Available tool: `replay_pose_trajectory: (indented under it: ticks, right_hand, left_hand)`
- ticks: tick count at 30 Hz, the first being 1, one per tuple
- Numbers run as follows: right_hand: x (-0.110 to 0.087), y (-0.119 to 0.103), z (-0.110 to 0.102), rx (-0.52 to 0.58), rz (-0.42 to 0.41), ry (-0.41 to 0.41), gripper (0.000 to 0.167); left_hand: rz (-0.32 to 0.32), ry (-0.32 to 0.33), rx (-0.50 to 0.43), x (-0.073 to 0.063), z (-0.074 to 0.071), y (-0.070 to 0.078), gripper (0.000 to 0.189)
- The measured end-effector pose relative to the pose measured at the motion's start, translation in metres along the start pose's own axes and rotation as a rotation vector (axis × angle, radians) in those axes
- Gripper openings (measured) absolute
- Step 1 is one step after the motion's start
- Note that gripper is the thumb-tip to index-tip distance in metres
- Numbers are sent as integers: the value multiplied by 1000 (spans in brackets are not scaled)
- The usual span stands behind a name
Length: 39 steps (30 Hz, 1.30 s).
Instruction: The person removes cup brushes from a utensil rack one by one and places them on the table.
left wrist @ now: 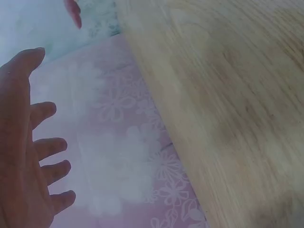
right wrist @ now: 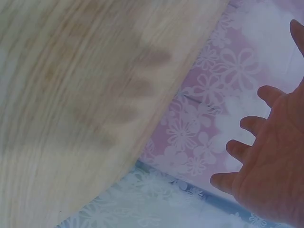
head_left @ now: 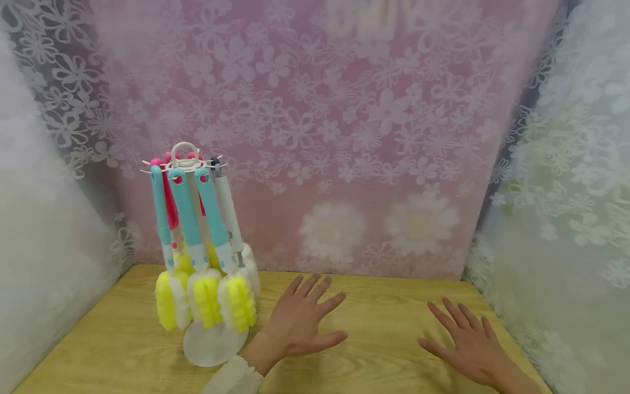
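My left hand [head_left: 300,320] is spread above the wooden table, fingers apart and holding nothing. Just left of it stands a white rack [head_left: 183,163] on a round base [head_left: 214,345]. Several sponge brushes hang from its hooks, among them a turquoise-handled brush [head_left: 184,213] with a yellow and white sponge head [head_left: 206,298]. Pink handles and a white-handled brush [head_left: 228,213] show behind. Over at the right side my right hand [head_left: 467,345] hovers with fingers splayed, also holding nothing; its shadow falls on the wood in the right wrist view.
The wooden table [head_left: 384,323] has a pink flowered sheet [head_left: 305,164] rising behind its far edge. Pale flowered sheets close in both sides, the left sheet [head_left: 44,219] near the rack and the right sheet [head_left: 566,219] beyond the right hand.
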State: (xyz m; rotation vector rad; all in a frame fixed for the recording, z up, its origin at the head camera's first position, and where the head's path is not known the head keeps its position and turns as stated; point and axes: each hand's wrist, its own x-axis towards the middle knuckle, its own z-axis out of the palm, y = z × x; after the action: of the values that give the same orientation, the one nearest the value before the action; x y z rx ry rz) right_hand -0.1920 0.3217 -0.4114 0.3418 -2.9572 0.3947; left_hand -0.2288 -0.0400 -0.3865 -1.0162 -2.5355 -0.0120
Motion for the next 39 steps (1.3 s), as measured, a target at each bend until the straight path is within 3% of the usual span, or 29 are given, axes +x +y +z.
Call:
replay_pose_trajectory:
  ticks: [7,16,23,30,39]
  right_hand:
    - [6,-7,-4,8,-29,10,77]
    - [16,-23,-10,33,-67,16,76]
    - [27,-40,-13,19,-112,39,76]
    - [45,-67,-12,42,-163,36,76]
    - [60,-91,-5,61,-217,18,76]
  left_hand:
    - [11,88,-9,4,-18,-10,67]
    - [35,221,-44,12,-63,-28,64]
    - [55,299,-2,13,-93,-36,63]
    - [118,395,27,10,-118,-48,59]
    - [174,480,-4,10,-155,-60,52]
